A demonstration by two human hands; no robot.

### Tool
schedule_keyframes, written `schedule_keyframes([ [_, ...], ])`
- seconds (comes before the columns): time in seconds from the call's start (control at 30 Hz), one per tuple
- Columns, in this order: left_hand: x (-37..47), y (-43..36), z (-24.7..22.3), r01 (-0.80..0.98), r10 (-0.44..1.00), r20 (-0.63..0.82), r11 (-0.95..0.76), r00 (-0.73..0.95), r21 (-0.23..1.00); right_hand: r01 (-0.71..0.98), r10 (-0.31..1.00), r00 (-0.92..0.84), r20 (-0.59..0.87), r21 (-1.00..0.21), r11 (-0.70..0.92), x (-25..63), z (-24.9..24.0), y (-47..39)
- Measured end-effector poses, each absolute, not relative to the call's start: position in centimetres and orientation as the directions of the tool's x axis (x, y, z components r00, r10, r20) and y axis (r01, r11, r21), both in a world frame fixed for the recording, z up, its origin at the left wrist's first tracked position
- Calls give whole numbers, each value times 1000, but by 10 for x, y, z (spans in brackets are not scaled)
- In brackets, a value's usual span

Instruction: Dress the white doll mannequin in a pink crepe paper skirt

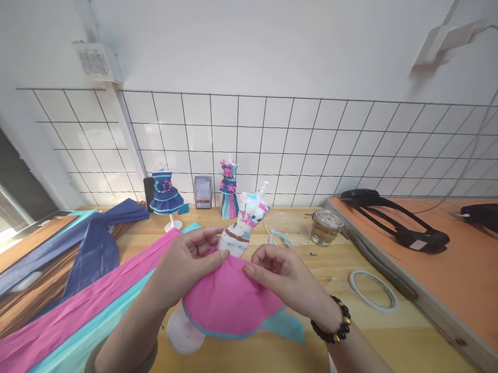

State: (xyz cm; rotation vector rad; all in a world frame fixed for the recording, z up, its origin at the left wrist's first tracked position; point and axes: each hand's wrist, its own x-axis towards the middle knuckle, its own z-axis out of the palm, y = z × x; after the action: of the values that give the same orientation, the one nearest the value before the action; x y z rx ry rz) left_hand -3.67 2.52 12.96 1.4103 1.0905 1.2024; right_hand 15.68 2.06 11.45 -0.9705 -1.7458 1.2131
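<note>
A small white dress form [238,231] leans to the right in front of me, its bodice dotted with pink and teal patches and a brown band at the waist. Around its lower part hangs a pink skirt [229,303] with a teal edge. My left hand [196,259] pinches the skirt's top edge on the left. On the right, my right hand [279,273] pinches the same edge between thumb and fingers. The form's round white base [185,332] shows below the skirt. A teal fabric piece [285,325] sticks out at the skirt's lower right.
Long fabric strips [112,274] cover the left side. Behind stand a blue-dressed form [164,192], a phone [203,192] and another dressed form [228,191]. A lidded glass jar [327,228], a clear plate [286,228] and a tape roll [373,291] lie to the right.
</note>
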Motion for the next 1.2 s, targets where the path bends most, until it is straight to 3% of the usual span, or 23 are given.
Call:
schedule_keyframes([
  [0.1,-36,25,129,41,981,146,-152,130,988,160,899,-401,175,-953,256,155,116,16],
  [0.3,-37,26,129,44,981,140,-147,132,988,410,907,-365,208,-839,357,151,116,12],
  [0.63,-62,26,143,95,971,203,-191,-130,977,474,878,-437,194,-780,408,177,115,32],
  [0.83,-73,23,152,65,936,134,-119,-325,991,464,852,-509,121,-795,390,197,105,46],
  [1.03,-80,29,150,63,955,79,-63,-287,996,455,800,-598,-45,-841,293,221,107,47],
  [1.2,-63,38,133,116,996,76,-80,37,990,545,789,-589,-176,-807,227,230,113,49],
])
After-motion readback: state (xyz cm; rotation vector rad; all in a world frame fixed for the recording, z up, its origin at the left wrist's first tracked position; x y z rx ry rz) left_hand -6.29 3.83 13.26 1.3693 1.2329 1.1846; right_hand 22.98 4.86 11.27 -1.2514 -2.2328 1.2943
